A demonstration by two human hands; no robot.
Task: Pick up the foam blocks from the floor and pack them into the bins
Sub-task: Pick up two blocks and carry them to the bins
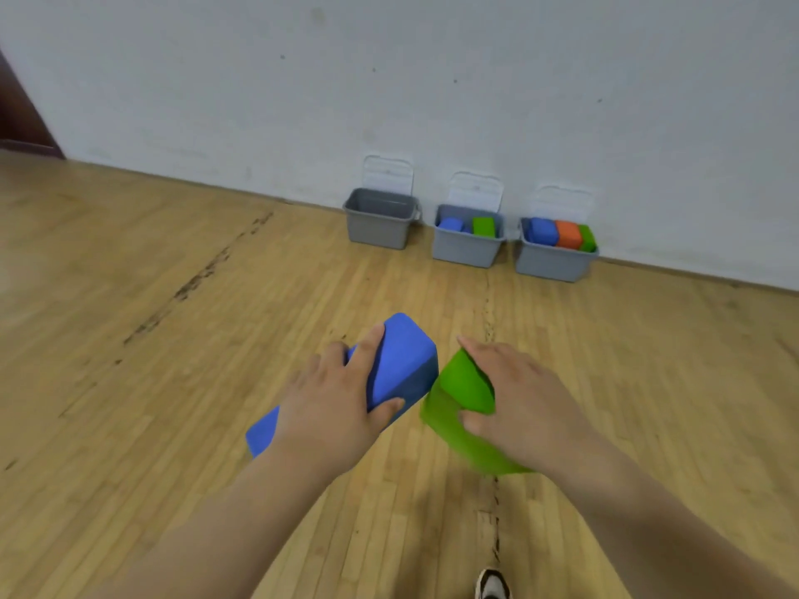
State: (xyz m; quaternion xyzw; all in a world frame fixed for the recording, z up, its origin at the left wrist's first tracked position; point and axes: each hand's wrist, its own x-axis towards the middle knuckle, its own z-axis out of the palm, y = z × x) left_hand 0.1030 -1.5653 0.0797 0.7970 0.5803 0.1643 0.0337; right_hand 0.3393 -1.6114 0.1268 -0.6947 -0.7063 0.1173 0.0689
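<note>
Over scuffed wood flooring (173, 382), the left hand (333, 404) clamps its fingers on a blue foam block (404, 356), the right hand (523, 404) on a green foam block (465, 384). Three grey bins (467, 250) line the far wall (389, 80).

blue block (402, 361) matt foam | floor (173, 382) scuffed wood | bins (382, 222) smooth plastic

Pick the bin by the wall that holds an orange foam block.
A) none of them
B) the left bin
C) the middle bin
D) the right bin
D: the orange block sits in the right bin, between a blue block and a green block; the middle bin shows only blue and green, and the left bin shows none.
</note>
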